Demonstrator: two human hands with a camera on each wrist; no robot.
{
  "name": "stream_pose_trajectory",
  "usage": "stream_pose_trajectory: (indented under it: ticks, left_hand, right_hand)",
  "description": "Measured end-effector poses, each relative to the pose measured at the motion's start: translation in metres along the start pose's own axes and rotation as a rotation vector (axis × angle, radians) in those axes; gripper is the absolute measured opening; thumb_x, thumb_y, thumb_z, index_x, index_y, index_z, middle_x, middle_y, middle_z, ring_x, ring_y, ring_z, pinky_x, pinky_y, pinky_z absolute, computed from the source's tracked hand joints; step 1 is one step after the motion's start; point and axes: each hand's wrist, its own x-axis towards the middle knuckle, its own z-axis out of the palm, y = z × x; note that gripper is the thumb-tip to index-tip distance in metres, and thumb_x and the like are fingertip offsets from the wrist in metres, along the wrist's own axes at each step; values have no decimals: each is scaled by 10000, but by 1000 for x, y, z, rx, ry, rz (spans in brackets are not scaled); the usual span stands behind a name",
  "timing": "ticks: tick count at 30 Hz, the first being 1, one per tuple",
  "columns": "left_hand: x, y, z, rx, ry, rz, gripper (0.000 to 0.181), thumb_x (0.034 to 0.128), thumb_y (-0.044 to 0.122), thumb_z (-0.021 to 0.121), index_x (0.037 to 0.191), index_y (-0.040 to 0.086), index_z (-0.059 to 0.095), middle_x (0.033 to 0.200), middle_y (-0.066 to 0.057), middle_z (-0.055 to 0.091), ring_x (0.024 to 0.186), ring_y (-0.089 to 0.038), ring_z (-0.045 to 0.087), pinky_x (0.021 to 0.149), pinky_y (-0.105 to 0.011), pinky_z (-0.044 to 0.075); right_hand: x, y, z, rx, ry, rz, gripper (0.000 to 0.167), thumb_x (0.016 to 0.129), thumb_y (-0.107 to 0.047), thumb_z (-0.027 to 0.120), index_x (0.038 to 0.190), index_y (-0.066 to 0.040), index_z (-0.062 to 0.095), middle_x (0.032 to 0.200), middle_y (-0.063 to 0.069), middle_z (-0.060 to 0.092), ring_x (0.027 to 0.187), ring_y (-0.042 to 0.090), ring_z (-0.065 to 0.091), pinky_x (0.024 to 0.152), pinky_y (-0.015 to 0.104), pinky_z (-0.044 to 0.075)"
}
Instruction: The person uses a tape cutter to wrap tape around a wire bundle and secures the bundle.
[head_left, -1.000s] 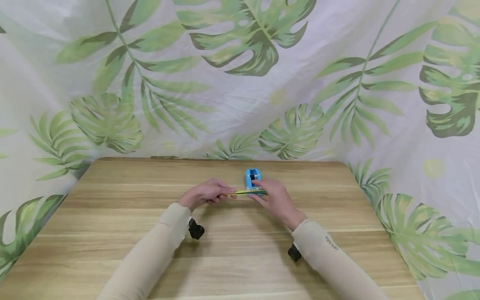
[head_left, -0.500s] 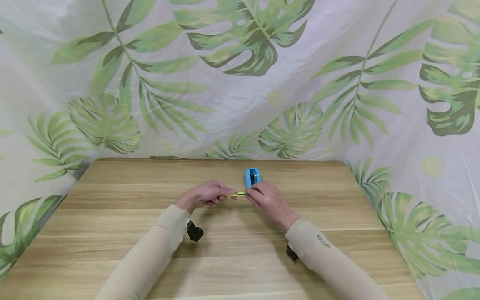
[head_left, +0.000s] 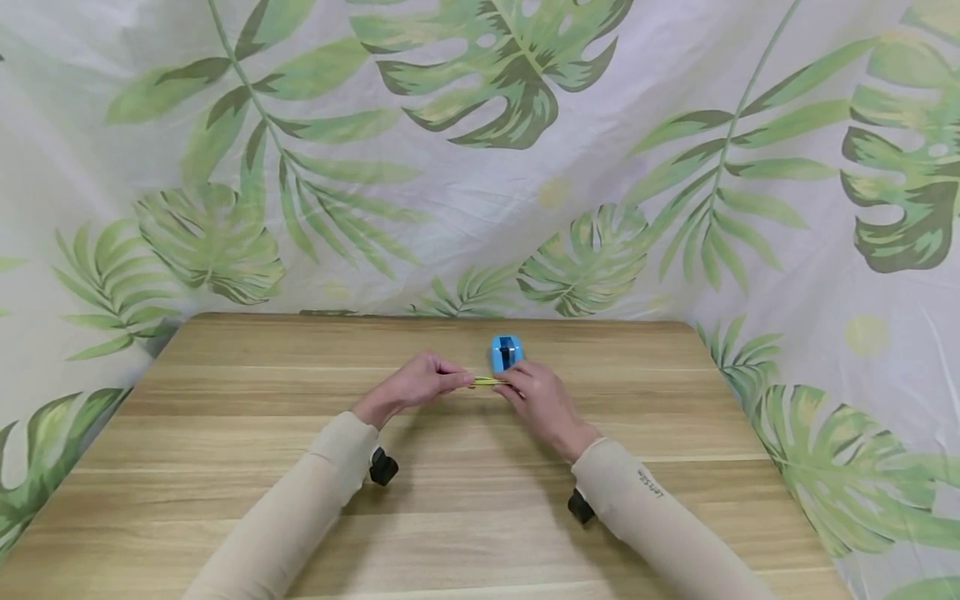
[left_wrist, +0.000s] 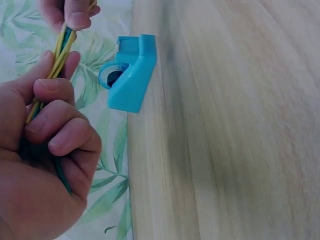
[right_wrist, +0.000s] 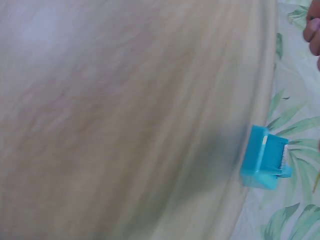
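Note:
A bundle of thin yellow and green strands (left_wrist: 61, 52), possibly rubber bands, is stretched between both hands. My left hand (head_left: 415, 387) grips one end with curled fingers, and a green strand runs into its palm in the left wrist view. The other end is pinched between the thumb and fingers of my right hand (head_left: 543, 406). Just behind the right hand, a blue tape dispenser (head_left: 506, 352) stands on the table, partly covered by the fingers in the head view. The left wrist view shows its roll and side. In the right wrist view only fingers (right_wrist: 313, 37) show at the edge.
The wooden table (head_left: 480, 517) spreads out under both forearms. Behind it hangs a pale cloth (head_left: 480, 192) printed with green leaves. A dark wrist camera (head_left: 383, 467) sits under the left sleeve, and another camera (head_left: 581, 506) under the right.
The right hand has closed in on the strands' fanned-out end and now pinches it nearer the left hand. Both hands have risen slightly. The tape dispenser stays where it was.

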Motion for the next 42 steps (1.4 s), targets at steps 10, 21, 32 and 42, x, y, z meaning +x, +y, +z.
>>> stream_pose_trajectory:
  ticks: [10,21,32,42]
  left_hand:
    - [-2,-6,5,87,31,186,161,960,183,709,998,63,809,660,-15,581,527,-95,328,470,-227,277]
    - [-7,-7,7,135,28,307,109,931,117,734,967,46,809,948,-49,750,735,-125,559,626,-241,461]
    - [-13,-8,6,137,3,307,151,940,172,730,1006,60,806,904,-143,730,705,-128,550,602,-243,449]
    - [-20,-18,-12,47,-11,75,328,1008,384,622,1062,95,768,793,-265,649,499,-137,416,456,-245,342]
  right_hand:
    - [18,-5,-14,233,-391,302,86,937,-159,736,963,-87,775,841,2,708,706,86,566,648,268,501]
    - [18,13,-24,764,-705,443,293,1032,-189,602,1047,87,699,799,143,687,670,137,597,687,425,561]
    - [11,14,-22,990,-712,612,318,1045,-145,565,1168,134,657,748,61,641,582,126,532,583,292,467]
    - [13,12,-16,874,-677,566,278,1014,-171,629,1077,87,708,738,130,651,545,125,495,524,281,410]
